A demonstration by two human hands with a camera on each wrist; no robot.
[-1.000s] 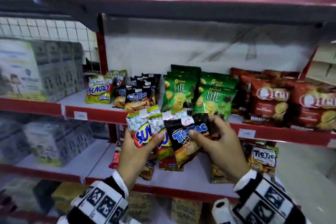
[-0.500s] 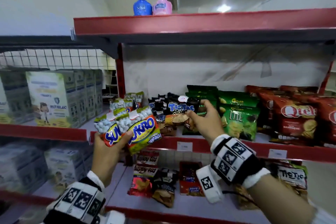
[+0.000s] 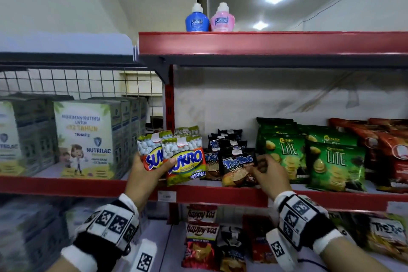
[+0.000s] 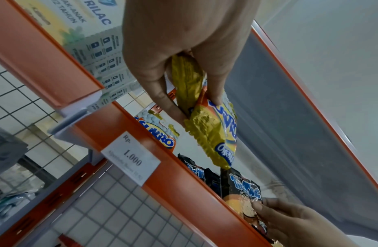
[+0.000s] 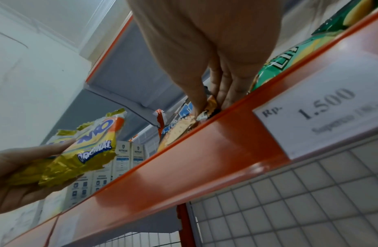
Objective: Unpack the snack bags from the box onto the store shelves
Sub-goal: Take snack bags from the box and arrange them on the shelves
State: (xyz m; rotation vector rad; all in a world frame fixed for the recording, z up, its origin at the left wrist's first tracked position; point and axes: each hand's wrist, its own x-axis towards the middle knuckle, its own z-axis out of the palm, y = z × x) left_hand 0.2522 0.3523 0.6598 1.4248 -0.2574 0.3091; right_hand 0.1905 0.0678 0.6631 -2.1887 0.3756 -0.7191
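2 Sukro bags (image 3: 176, 157), 1 TicTac bag (image 3: 237, 166)

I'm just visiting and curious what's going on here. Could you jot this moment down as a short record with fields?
place: shop shelves with red edges
left hand: holds two Sukro nut bags in front of the shelf
right hand: pinches a black Tic Tac bag standing at the shelf's front edge
same shelf, right: green Lite chip bags, then red bags
same level, left: milk cartons
top shelf: blue bottle and pink bottle
price tags: 1.000; 1.500
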